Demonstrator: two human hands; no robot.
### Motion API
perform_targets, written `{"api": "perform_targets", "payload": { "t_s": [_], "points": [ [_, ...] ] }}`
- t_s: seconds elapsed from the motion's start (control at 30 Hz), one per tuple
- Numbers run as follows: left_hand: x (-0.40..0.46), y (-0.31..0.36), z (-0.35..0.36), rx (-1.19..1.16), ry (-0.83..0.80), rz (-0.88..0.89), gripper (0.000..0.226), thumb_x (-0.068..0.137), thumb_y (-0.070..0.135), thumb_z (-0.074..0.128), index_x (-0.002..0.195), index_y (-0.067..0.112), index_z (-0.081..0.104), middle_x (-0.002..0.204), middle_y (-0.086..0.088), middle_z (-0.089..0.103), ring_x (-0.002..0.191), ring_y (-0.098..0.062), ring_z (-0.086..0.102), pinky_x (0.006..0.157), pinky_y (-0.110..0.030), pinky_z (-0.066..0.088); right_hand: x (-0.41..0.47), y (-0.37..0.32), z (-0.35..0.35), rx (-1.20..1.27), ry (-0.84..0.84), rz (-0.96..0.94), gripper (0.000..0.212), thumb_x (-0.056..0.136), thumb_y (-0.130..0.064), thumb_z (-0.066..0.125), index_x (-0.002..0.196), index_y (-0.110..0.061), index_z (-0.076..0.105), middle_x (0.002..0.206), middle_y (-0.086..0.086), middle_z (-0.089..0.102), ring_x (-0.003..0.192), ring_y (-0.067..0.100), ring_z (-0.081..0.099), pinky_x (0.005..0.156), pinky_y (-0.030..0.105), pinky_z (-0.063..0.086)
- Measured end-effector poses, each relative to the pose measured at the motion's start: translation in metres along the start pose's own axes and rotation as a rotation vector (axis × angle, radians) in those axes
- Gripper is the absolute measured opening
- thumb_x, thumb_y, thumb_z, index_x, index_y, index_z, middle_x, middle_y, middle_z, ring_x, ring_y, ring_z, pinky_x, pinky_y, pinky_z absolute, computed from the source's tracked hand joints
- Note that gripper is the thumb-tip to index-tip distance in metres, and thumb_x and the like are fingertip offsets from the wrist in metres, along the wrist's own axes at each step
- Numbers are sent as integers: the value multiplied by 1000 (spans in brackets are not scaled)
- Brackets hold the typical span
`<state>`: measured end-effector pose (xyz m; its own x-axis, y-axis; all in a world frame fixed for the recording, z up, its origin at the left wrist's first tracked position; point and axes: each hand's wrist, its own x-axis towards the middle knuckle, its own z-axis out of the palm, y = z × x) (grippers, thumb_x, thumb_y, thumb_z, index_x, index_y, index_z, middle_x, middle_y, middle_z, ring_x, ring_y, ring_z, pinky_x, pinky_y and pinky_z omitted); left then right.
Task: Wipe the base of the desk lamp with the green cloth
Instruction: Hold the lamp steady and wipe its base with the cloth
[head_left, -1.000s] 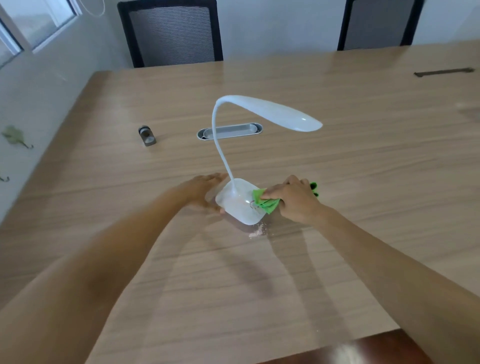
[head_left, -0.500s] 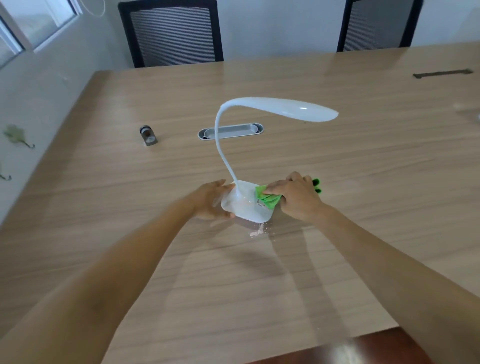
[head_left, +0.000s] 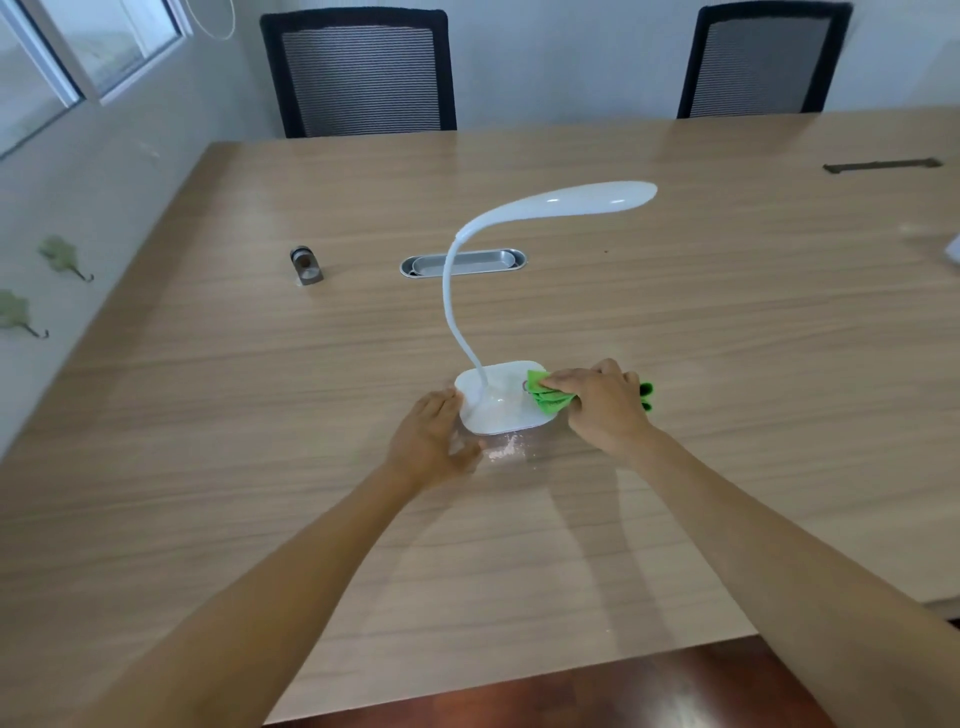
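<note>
Right hand (head_left: 605, 410) pinches crumpled green cloth (head_left: 549, 399) onto white rounded lamp base (head_left: 496, 402); left hand (head_left: 431, 439), fingers spread, braces base's left edge.

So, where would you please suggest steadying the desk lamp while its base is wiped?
Probably the base at its left edge, from the left, where the left hand sits; it is low and flat, the neck thin and curved, and the right hand holds the green cloth on the right.

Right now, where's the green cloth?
In the head view, just right of centre: the green cloth is bunched under the right hand, pressed on the right side of the lamp base.
</note>
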<state>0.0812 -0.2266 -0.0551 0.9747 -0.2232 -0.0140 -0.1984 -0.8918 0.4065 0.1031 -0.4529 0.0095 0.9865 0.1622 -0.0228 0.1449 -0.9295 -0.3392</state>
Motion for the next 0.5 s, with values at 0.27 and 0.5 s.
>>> {"api": "perform_targets", "payload": {
  "t_s": [0.27,0.5],
  "points": [
    [-4,17,-18,-11,31,-15,72,80,57,52,135,12,46,144,-3,44,135,-24,37,110,-35,36,1,14,-2,15,81,12,55,79,-1,46,120,-35,59,134,-14,57,117,24,44,94,37,31],
    [25,18,-20,-56,-106,-118,70,87,48,56,146,19,32,156,4,29,144,-18,20,118,-31,19,27,24,15,196,-21,-75,54,79,8,43,126,-14,59,141,8,51,132,24,46,115,31,31]
  ]
}}
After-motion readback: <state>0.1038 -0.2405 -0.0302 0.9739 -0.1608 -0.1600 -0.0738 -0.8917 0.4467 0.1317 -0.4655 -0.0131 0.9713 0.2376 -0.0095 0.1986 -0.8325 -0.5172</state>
